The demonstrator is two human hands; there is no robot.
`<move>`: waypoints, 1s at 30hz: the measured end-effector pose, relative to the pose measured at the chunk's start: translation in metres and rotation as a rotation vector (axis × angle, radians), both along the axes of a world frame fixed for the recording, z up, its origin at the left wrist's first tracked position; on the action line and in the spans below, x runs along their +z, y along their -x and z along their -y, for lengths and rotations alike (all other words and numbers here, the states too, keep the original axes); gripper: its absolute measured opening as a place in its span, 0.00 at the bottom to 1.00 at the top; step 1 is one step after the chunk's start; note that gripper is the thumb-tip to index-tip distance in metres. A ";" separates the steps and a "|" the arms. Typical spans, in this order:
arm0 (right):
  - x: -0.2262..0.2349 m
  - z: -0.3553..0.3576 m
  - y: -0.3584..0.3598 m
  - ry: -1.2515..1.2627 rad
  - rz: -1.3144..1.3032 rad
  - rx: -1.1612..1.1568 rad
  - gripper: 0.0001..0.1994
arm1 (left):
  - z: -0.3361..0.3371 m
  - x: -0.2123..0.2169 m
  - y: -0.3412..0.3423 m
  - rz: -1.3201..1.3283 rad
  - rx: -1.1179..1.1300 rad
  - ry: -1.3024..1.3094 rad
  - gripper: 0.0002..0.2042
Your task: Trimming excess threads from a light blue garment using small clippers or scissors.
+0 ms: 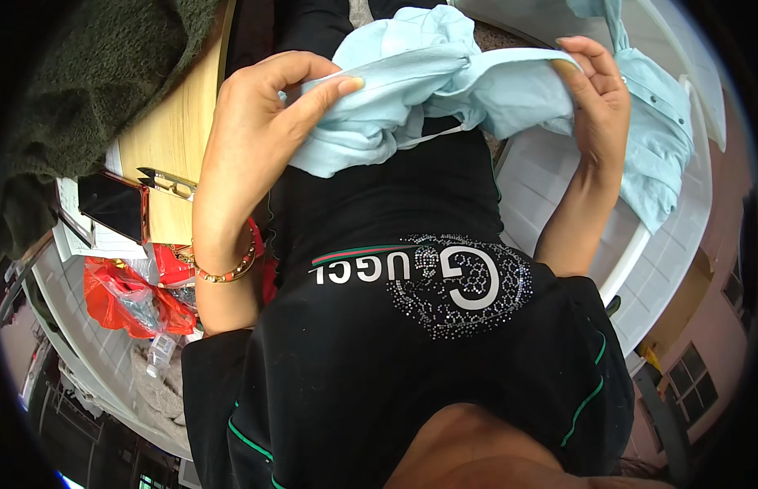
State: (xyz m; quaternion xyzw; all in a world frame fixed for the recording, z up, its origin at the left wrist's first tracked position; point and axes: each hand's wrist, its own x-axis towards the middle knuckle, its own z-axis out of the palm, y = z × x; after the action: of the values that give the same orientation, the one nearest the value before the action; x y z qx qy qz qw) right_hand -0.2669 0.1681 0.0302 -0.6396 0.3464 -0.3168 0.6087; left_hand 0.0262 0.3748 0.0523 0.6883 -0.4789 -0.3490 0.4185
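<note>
A light blue cloth garment (pixel 354 130) lies bunched over my lap, with one long edge pulled out between my hands. My left hand (pixel 261 114) is closed on the cloth's left part, thumb on top and fingers behind it. At the right end, my right hand (pixel 599 102) pinches the stretched edge between thumb and fingers. The strip between them sags a little and has a gathered spot near its middle. Just right of my right hand hangs another light blue piece (pixel 656 138) with small dark round fasteners; whether it joins the held cloth is hidden.
At the left, a wooden tabletop (pixel 171 114) carries thread snips (pixel 169 182), a dark phone (pixel 112 205) and dark green fleecy fabric (pixel 77 90). Below are a red plastic bag (pixel 110 306) and a clear bottle (pixel 159 354). A white tiled-pattern surface (pixel 550 179) lies at the right.
</note>
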 end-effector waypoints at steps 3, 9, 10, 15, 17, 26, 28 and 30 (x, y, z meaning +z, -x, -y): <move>-0.002 0.006 0.004 0.056 0.008 -0.072 0.11 | -0.005 0.002 0.000 -0.213 0.036 -0.025 0.10; 0.037 -0.020 -0.008 0.536 0.058 0.202 0.11 | 0.004 0.015 0.021 -0.612 0.090 0.205 0.07; 0.049 -0.025 -0.018 0.659 0.019 0.318 0.12 | 0.007 0.018 0.026 -0.638 0.077 0.217 0.06; 0.063 -0.074 -0.066 1.002 -0.013 0.518 0.10 | 0.013 0.020 0.044 -0.677 0.118 0.252 0.07; 0.064 -0.075 -0.071 1.023 -0.015 0.448 0.10 | 0.015 0.020 0.049 -0.664 0.084 0.248 0.08; 0.059 -0.063 -0.072 1.102 0.030 0.319 0.13 | 0.015 0.015 0.051 -0.692 0.002 0.288 0.08; 0.056 -0.062 -0.073 1.106 0.031 0.324 0.13 | 0.015 0.013 0.051 -0.690 0.018 0.283 0.08; 0.055 -0.063 -0.073 1.068 0.016 0.313 0.14 | 0.014 0.013 0.051 -0.691 0.029 0.278 0.08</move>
State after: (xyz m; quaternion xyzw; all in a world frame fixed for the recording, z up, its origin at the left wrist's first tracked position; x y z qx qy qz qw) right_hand -0.1939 0.2313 0.0849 -0.9007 0.0337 -0.3589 0.2425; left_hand -0.0246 0.3610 0.0657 0.4733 -0.3423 -0.4862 0.6499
